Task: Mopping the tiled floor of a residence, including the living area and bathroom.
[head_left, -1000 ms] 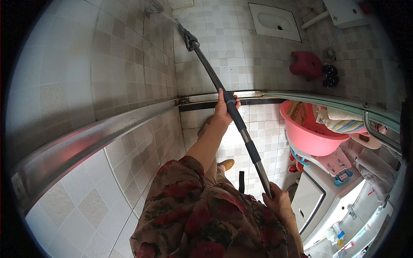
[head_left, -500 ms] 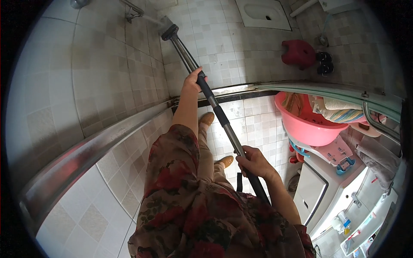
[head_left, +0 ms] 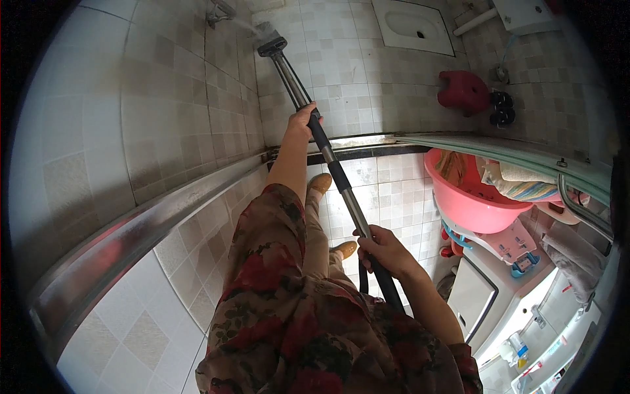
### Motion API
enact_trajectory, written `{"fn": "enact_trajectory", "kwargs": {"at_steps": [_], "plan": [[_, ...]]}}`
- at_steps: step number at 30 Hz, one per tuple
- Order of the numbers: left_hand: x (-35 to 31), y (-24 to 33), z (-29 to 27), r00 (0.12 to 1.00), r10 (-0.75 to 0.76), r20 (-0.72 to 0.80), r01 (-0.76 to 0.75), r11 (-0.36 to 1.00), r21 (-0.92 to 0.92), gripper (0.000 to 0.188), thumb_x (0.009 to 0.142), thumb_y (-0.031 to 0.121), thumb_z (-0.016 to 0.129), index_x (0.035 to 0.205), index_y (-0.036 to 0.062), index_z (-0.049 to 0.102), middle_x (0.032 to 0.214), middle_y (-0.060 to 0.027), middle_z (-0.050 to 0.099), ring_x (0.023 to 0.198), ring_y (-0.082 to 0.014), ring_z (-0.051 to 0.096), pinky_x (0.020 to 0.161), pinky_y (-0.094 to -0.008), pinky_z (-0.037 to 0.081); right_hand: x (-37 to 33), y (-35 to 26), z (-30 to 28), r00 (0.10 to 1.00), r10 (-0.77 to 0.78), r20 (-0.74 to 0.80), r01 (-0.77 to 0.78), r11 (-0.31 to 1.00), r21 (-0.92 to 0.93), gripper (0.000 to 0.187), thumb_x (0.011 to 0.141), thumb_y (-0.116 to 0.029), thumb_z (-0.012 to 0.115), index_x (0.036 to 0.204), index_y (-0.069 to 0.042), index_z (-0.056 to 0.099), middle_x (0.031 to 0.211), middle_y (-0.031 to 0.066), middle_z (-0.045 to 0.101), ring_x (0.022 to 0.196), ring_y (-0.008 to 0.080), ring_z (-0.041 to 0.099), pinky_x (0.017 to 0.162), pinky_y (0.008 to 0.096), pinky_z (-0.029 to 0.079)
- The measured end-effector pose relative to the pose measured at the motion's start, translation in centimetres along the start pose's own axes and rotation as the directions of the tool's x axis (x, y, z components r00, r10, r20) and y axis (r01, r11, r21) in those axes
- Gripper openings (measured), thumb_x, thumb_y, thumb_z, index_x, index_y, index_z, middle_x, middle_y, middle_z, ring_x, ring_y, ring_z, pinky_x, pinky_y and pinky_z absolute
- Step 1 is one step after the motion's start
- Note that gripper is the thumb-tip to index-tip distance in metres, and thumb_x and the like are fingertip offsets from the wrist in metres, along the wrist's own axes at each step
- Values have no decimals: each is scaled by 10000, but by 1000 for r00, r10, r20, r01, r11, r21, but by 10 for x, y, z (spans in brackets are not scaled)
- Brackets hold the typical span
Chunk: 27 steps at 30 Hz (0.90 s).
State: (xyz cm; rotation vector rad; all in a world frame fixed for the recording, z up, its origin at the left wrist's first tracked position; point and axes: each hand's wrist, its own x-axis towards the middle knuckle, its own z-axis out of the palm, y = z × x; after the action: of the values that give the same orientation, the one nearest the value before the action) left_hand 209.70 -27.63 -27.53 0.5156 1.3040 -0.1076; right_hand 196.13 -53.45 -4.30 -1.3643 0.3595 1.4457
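A long-handled sponge mop (head_left: pixel 338 174), with a metal shaft and black sleeves, slants from my body up to the far left. Water streams from a wall tap (head_left: pixel 221 12) onto its dark head (head_left: pixel 272 46) near the tiled wall. My left hand (head_left: pixel 303 122) is wrapped round the upper part of the shaft, with thumb and fingers on either side. Nearer to me, my right hand (head_left: pixel 386 251) is closed round the lower shaft, just above its black end grip (head_left: pixel 387 289). The face of the mop head is partly hidden by spray.
A raised door sill (head_left: pixel 351 148) crosses the floor ahead of my feet. On the right stand a pink basin (head_left: pixel 472 203) with cloths and a white cabinet (head_left: pixel 474 292). Beyond the glass sliding door (head_left: pixel 512 150) are a dark red stool (head_left: pixel 463 92) and a squat toilet (head_left: pixel 413 29).
The view has shifted slightly, so most things sit a little lower and farther right. Both hands keep hold of the mop, and its head stays by the running tap.
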Motion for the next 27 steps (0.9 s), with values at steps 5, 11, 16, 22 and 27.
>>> {"fn": "enact_trajectory", "kwargs": {"at_steps": [5,11,16,22,27], "plan": [[1,-8,-8,990,-44,131,49,998,-31,313,732,196,719,869,-9,525,894,-156,526,716,-248,560,553,-312,577,-7,1,9,984,-28,-174,-42,924,-381,276,823,-194,541,984,23,484,632,101,545,506,147,540,473,294,465],[-2,-18,7,994,8,-110,-10,1000,-17,294,728,219,721,820,0,547,814,-132,552,644,-246,560,513,-335,575,-117,22,-13,946,101,-308,-263,796,-546,309,800,-180,566,1038,10,511,690,146,594,646,218,598,589,350,469],[19,-14,6,1000,-8,-25,7,999,-46,294,746,232,703,825,-5,548,850,-133,542,684,-266,552,551,-380,583,-275,61,29,573,563,-596,-74,760,646,291,745,-175,653,961,-9,549,660,145,581,653,261,607,567,315,464],[22,-9,-9,995,101,25,-102,994,39,377,741,256,708,912,-17,513,862,-158,537,633,-291,563,559,-396,572,-290,87,11,827,74,-558,-485,596,-640,177,799,-152,576,814,21,540,579,94,483,556,91,444,462,283,358],[-62,-92,-10,986,106,130,-104,994,-23,367,773,340,667,887,24,519,727,-119,544,569,-219,559,489,-333,515,-142,52,-25,925,101,-367,-277,840,-466,213,803,-183,586,843,14,516,548,64,511,464,113,502,430,292,413]]}}
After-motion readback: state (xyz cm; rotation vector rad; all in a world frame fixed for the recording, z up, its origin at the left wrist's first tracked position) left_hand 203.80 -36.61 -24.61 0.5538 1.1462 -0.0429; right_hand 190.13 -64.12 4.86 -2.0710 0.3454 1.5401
